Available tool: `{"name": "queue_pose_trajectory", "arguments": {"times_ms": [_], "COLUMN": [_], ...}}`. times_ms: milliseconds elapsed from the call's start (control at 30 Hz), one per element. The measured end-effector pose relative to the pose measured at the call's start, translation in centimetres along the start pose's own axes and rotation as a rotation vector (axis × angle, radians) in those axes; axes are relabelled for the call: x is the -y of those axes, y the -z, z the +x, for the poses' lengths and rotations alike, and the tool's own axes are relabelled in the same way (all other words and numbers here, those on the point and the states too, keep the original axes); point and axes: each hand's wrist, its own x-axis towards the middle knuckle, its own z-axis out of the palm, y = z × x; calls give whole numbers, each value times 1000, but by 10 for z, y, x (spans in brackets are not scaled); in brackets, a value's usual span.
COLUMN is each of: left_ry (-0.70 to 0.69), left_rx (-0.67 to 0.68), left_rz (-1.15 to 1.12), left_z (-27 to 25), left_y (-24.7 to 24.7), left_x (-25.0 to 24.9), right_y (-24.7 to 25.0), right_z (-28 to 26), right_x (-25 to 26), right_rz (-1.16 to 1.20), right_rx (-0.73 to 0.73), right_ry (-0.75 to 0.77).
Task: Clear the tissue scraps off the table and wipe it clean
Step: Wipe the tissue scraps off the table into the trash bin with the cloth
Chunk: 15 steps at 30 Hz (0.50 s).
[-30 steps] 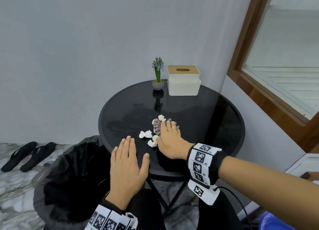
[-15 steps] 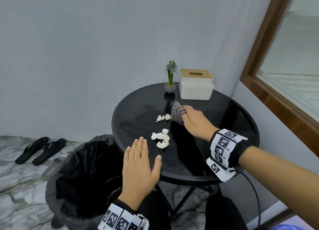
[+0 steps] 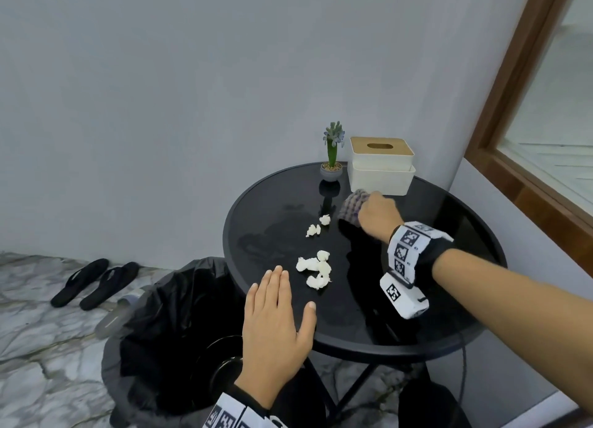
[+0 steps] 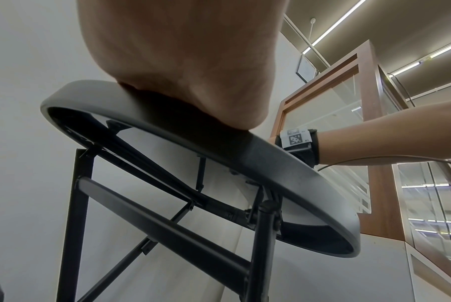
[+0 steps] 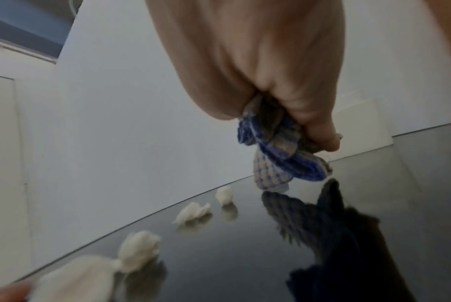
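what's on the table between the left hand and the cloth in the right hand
Tissue scraps: one cluster near the left hand, smaller bits beside the cloth. Head view shows it.

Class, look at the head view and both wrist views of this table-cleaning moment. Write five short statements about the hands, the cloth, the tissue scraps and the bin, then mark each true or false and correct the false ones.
1. The right hand grips a bunched checked cloth. True.
2. The left hand holds a tissue scrap. False: it lies flat and open at the near edge of the table, holding nothing.
3. White tissue scraps lie on the tabletop. True.
4. The black-lined bin stands on the table. False: it stands on the floor beside the table, to the left.
5. The small potted plant sits left of the tissue box. True.
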Motion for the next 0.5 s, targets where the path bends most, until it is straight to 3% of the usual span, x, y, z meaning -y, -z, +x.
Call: {"name": "queue_pose_trajectory", "arguments": {"times_ms": [100,300,500], "left_ry": [2,4,12], "left_rx": [-6,-9,-7], "left_rz": [-8,4,-9], "left_z": [0,0,0], "left_y": [-1,-2,-2], "left_x": [-1,-2,1], "right_y": [2,-28,-26], "right_z": [3,-10,-21], "right_x": [0,12,22], "right_rz": [17,-170,-24], "right_rx": [-23,337,446], "right_ry": [22,194,348]}}
